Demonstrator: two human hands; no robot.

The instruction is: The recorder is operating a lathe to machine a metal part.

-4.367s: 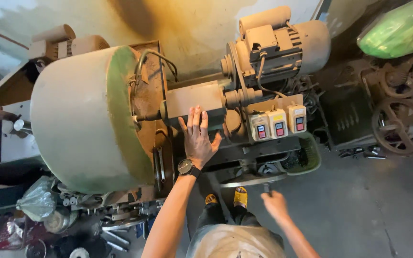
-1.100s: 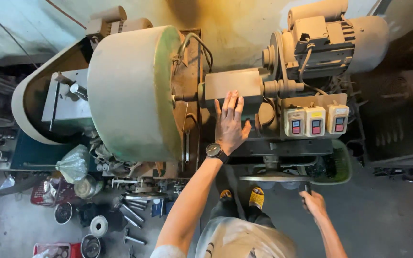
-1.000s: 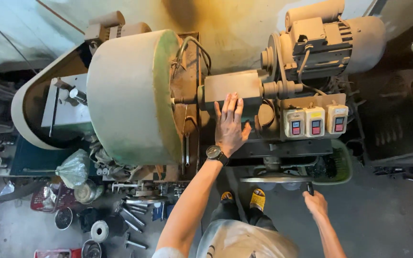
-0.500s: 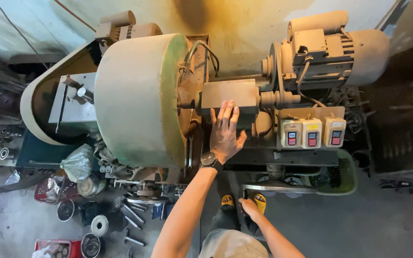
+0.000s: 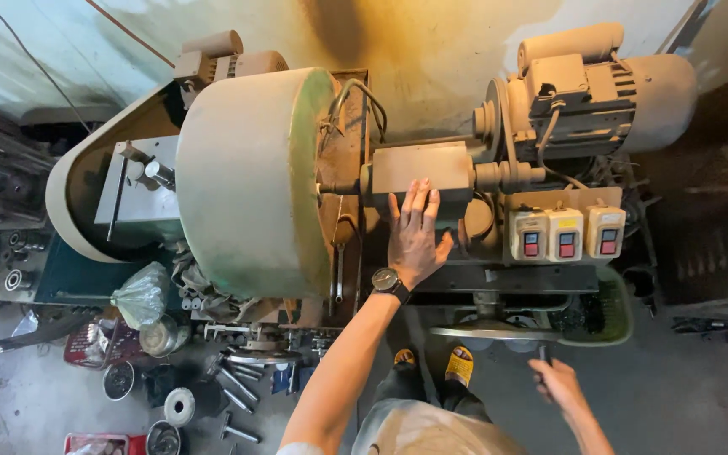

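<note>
Wristwatch (image 5: 384, 279), bare forearms, yellow sandals (image 5: 460, 365)

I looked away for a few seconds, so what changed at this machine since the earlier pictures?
The right hand dropped out of view half a second ago and is back low beside the handwheel, gripping a dark handle. The left hand stayed flat on the machine's housing; the switch boxes are untouched.

Single head view, steeply downward, close over machine (image 5: 431, 194)
</note>
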